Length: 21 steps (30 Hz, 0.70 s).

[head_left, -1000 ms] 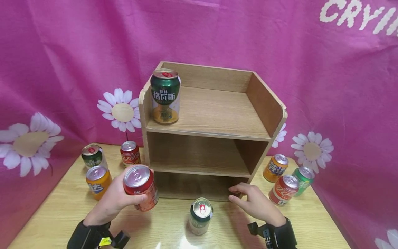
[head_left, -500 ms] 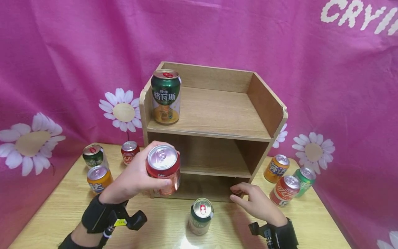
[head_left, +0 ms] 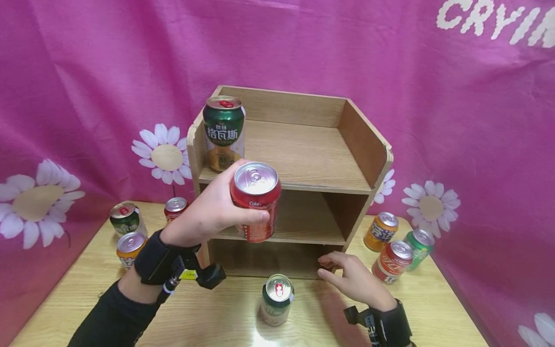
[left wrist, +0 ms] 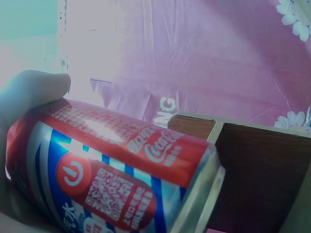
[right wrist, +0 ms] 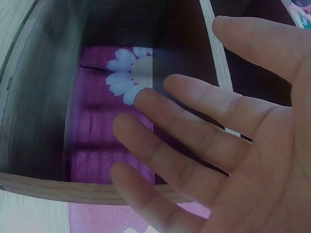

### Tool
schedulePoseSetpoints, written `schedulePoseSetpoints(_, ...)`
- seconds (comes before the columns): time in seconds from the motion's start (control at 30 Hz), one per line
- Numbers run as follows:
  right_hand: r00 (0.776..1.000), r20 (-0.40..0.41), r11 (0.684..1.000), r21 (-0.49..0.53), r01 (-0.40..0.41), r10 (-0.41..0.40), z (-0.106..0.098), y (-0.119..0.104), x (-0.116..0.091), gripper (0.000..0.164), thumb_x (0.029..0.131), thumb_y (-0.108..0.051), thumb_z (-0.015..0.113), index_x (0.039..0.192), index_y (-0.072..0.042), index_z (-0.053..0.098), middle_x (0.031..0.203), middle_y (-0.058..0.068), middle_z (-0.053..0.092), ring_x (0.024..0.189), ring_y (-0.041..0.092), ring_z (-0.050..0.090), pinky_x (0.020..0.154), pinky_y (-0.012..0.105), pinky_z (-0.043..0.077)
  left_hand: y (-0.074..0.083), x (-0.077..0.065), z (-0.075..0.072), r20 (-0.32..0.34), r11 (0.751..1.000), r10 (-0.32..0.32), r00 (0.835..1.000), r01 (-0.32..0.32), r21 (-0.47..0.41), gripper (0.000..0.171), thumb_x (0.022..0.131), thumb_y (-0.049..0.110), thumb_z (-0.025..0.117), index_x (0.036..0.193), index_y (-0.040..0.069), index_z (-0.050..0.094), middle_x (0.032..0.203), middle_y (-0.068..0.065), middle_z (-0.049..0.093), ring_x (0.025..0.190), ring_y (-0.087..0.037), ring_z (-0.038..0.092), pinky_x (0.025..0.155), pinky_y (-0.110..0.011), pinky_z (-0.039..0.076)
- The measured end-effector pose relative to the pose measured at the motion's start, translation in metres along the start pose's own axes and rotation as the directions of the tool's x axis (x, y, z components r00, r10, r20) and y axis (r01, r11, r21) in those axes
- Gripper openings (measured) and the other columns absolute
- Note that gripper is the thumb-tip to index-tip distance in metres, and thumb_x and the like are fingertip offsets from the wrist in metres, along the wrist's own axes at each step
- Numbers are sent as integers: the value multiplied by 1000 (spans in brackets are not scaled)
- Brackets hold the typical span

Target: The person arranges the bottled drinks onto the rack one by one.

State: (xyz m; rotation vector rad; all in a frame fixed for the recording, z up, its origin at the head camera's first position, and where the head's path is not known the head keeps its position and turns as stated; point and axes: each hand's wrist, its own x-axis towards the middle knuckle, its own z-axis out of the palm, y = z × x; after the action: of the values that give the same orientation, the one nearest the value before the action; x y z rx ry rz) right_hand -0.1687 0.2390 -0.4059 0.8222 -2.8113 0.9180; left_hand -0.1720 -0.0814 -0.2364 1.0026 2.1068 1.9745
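Standing on the wooden counter [head_left: 78,299] in front of a pink daisy-printed cloth [head_left: 86,72], the three-tier wooden shelf unit [head_left: 364,149] is carrying one green can [head_left: 223,132] upright at the left front corner of its top tier; its middle and bottom tiers are showing no cans inside. The left hand [head_left: 208,212] is reaching up and forward from a black sleeve and wrist strap, its fingers [head_left: 253,218] curling round a red cola can [head_left: 256,200] and holding it upright in the air, just in front of the middle tier's opening and below the top tier's front edge. In the left wrist view the red cola can [left wrist: 112,170] is filling the picture, with the shelf unit's edge close behind it. The right hand [head_left: 353,282] is resting low on the counter by the bottom tier's right front corner, fingers [right wrist: 194,121] spread and relaxed, gripping nothing.

A green-and-white can [head_left: 276,300] is standing on the counter between the two hands. Three cans are sitting left of the shelf unit and three more right of it.

Compared with a second ago, the left hand is carrying the red cola can higher and further right, from near counter level up to the middle tier, while the right hand is staying where it was.
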Motion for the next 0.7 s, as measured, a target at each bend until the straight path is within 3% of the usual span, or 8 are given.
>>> schedulePoseSetpoints(0.27,1000,13,1000,5,-22,22,-1,1,0,25,91,-30,63,105,-9,67,97,0,67,88,12,62,74,33,51,14,23,5,11,1000,3,1000,-3,-7,66,76,-1,71,133,3,37,122,-14,53,111,-26,52,95,-44,44)
schedulePoseSetpoints(0.7,999,10,999,-2,-37,37,-4,-1,-2,26,91,-32,63,105,-11,67,97,-2,67,86,9,62,73,29,51,19,51,10,-104,998,60,993,-61,-1,62,76,-1,71,130,-1,42,119,-15,56,106,-24,55,93,-39,45)
